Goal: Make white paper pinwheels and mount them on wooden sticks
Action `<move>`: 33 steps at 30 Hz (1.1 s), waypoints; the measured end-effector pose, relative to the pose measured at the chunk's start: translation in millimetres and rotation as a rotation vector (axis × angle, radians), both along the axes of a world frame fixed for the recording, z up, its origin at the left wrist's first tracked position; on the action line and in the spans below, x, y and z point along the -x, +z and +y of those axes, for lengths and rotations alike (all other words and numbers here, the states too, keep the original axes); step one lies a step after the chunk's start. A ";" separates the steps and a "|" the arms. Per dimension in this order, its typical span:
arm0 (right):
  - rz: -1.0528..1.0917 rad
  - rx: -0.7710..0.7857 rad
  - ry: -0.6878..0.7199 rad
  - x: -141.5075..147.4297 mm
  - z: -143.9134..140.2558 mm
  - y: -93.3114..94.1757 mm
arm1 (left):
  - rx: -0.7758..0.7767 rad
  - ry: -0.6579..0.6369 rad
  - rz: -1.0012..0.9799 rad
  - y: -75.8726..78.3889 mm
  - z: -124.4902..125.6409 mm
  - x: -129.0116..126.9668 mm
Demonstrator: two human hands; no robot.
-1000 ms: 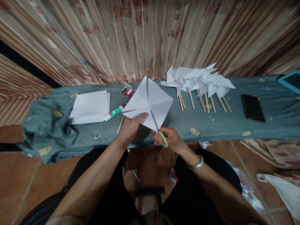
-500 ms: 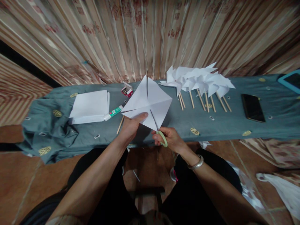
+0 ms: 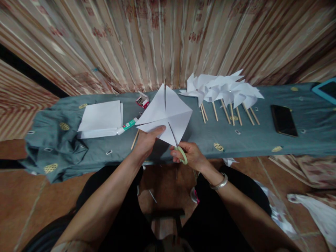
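Above the surface (image 3: 262,140), left hand (image 3: 147,141) pinches paper (image 3: 165,117) taut so right hand (image 3: 190,155), gripping scissors (image 3: 180,150), cuts its corner.

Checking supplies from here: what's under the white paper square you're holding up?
Under the paper square, the left hand grips its lower edge and the blue cloth shows at its edges. A wooden stick lies beside it. Anything directly beneath the sheet is hidden.

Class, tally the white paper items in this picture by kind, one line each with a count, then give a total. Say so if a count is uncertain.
Cut paper square, held by the left hand while the right hand works scissors: 1
Stacks of plain sheets: 1
Finished pinwheels on sticks: about 6, overlapping
Total: about 8
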State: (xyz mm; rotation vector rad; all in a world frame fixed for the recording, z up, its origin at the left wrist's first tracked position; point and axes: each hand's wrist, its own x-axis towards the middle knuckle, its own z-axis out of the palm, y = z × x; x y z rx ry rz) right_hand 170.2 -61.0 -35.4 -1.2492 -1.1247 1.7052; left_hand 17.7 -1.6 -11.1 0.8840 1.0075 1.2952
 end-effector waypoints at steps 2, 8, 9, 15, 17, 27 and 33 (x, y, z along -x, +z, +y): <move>0.005 0.009 0.028 -0.7 -0.6 -0.6 | 0.016 0.006 0.006 -0.4 1.0 0.4; -0.022 0.025 0.155 -12.0 -2.2 4.3 | -0.001 0.042 -0.050 2.0 11.2 8.8; -0.038 0.030 0.180 -16.3 -2.2 6.8 | -0.009 0.051 -0.057 2.7 13.3 11.1; -0.111 0.013 0.217 -55.3 2.3 19.1 | 0.010 0.084 -0.052 6.2 19.6 22.6; -0.133 -0.018 0.109 -67.2 6.8 17.9 | 0.023 0.072 -0.032 6.3 18.4 23.5; -0.216 -0.326 -0.484 -79.6 32.5 4.8 | 0.187 -0.144 0.081 -8.3 -2.3 13.3; -0.108 -0.219 -0.308 -70.7 31.7 7.1 | 0.226 -0.251 0.117 -16.5 -7.2 11.0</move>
